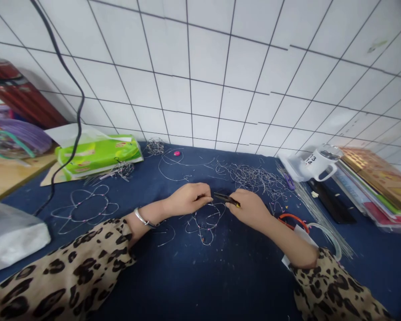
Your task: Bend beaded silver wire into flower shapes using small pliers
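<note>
My right hand is wrapped round dark-jawed pliers with a bit of yellow at the grip; the jaws point left. Facing it, my left hand is closed in a pinch on thin silver wire at the upper edge of a looped wire flower. This flower has petal-like loops and small pinkish beads, and hangs or lies just below both hands. The plier tips come close to my left fingertips; whether they grip the wire is too small to tell. A larger wire flower lies flat at the left.
A tangle of wire offcuts lies behind my right hand. Straight wires, an orange-handled tool and a white mug are at the right. A green tissue pack, black cable and plastic bag are left. The tiled wall bounds the back.
</note>
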Demonstrator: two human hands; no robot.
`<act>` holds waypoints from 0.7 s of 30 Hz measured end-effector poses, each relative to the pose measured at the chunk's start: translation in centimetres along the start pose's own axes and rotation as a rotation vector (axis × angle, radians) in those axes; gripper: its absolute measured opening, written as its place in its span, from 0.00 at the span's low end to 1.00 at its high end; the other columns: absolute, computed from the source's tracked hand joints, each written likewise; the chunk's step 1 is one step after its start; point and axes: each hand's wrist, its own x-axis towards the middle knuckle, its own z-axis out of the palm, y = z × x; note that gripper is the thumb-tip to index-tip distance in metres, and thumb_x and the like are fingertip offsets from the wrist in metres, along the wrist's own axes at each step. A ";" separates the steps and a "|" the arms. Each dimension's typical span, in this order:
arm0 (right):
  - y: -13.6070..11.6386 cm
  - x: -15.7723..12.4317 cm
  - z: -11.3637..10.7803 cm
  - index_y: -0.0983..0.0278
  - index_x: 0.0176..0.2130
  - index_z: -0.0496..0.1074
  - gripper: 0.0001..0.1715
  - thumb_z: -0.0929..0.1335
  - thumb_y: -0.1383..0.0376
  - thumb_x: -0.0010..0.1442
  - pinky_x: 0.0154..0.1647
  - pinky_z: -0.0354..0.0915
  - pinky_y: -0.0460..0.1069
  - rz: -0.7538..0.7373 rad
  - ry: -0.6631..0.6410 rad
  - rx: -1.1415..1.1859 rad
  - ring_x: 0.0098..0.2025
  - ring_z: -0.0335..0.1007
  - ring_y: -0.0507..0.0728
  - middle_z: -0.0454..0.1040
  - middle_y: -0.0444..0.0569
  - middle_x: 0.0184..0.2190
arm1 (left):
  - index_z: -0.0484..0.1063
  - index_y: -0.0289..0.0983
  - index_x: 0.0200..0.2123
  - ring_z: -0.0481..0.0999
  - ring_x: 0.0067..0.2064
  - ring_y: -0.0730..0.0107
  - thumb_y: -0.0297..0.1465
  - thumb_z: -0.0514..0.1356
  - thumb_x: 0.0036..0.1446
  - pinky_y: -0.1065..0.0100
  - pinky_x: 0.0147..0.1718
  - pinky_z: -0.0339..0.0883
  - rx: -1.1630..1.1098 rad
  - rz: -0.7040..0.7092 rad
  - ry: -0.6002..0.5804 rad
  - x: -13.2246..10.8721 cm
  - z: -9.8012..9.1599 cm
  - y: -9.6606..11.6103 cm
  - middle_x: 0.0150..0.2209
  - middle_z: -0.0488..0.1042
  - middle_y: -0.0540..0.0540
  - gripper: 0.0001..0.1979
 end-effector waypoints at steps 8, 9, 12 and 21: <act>-2.1 1.8 0.9 0.64 0.24 0.64 0.14 0.66 0.58 0.54 0.28 0.50 0.43 -0.009 0.026 0.258 0.27 0.57 0.48 0.61 0.41 0.24 | 0.67 0.34 0.29 0.68 0.29 0.74 0.28 0.53 0.57 0.73 0.28 0.59 -0.008 -0.023 0.032 -0.1 -0.2 0.5 0.28 0.68 0.50 0.06; -2.2 2.0 1.0 0.64 0.24 0.63 0.13 0.66 0.59 0.54 0.28 0.49 0.43 -0.009 0.034 0.265 0.27 0.57 0.48 0.61 0.41 0.24 | 0.67 0.34 0.29 0.68 0.30 0.74 0.28 0.52 0.57 0.73 0.29 0.60 -0.023 -0.007 0.027 0.0 -0.3 0.5 0.29 0.68 0.49 0.06; -2.3 2.4 0.8 0.64 0.23 0.62 0.13 0.65 0.62 0.55 0.27 0.48 0.43 -0.012 0.042 0.296 0.26 0.56 0.47 0.60 0.40 0.22 | 0.70 0.35 0.31 0.69 0.32 0.74 0.27 0.52 0.58 0.73 0.31 0.61 -0.075 0.019 0.027 0.0 -0.6 0.7 0.31 0.69 0.49 0.07; -2.4 2.2 -1.9 0.63 0.29 0.68 0.09 0.63 0.61 0.56 0.28 0.50 0.44 0.017 0.014 0.421 0.27 0.59 0.49 0.64 0.41 0.23 | 0.68 0.36 0.39 0.69 0.40 0.69 0.32 0.55 0.56 0.65 0.40 0.64 -0.332 -0.019 0.102 0.2 -2.2 1.3 0.39 0.69 0.45 0.08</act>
